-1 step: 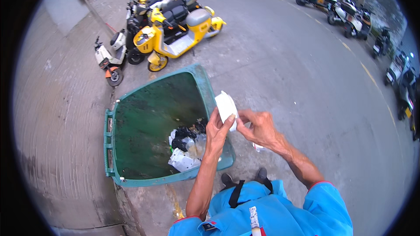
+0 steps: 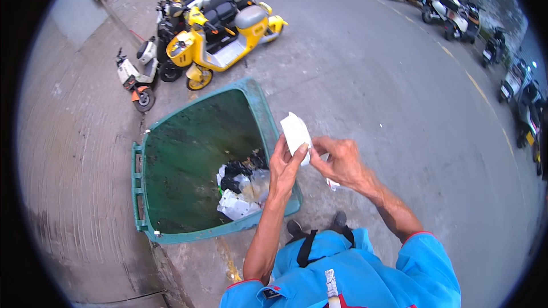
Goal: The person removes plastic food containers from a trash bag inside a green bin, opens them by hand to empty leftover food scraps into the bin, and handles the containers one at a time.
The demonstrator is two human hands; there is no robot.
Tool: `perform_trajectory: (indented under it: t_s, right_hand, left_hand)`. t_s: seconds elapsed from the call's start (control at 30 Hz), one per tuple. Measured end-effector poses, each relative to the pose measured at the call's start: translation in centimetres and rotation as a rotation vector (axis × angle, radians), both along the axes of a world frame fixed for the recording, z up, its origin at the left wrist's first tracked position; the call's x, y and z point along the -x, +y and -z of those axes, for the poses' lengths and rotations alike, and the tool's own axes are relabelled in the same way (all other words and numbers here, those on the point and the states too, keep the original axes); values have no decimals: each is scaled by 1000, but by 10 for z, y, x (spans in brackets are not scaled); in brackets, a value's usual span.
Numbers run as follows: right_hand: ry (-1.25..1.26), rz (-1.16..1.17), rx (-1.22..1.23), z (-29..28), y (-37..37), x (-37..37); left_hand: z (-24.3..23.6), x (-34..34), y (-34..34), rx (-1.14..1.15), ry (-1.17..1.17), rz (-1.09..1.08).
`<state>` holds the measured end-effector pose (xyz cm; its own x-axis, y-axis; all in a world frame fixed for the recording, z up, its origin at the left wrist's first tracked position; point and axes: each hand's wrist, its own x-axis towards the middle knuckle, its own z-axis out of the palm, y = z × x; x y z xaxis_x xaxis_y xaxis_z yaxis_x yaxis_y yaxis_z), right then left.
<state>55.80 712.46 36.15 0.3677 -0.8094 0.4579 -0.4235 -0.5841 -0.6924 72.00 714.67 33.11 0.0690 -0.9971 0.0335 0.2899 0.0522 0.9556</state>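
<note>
My left hand holds a white takeaway container, thumb pressed on its near face. At the container's right edge, the fingers of my right hand pinch it; their tips are partly hidden. Both hands are raised beside the right rim of an open green wheelie bin. Inside the bin lie black and clear plastic bags and a crumpled white piece of rubbish.
Yellow scooters and a white scooter are parked beyond the bin. More scooters line the road's right side. A white and red scrap lies by my right forearm. A cigarette with long ash shows at the bottom.
The view has shifted slightly, so the bin and scooters appear a little further left and up. Both hands keep their hold on the container.
</note>
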Motion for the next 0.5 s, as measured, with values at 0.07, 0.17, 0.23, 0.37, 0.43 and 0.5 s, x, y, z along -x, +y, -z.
perform_trajectory:
  t_s: [0.07,0.17,0.23,0.37,0.43,0.5]
  right_hand:
    - [13,47,-80,1,4,29]
    - [150,172,-223,34,20,81]
    - [178,279,-374,83,40,118]
    - [283,519,-536,170,63,163]
    - [364,620,-592,212,73,182]
    - [389,668,-624,258,81,199]
  left_hand:
    - [15,29,-5,-34,16,64]
    - [59,86,-1,-117,91,176]
    - [108,121,10,-262,118,279]
    - [219,172,27,-524,180,464]
    - [254,192,37,-692,104,506]
    - [301,213,43,-791,33,549]
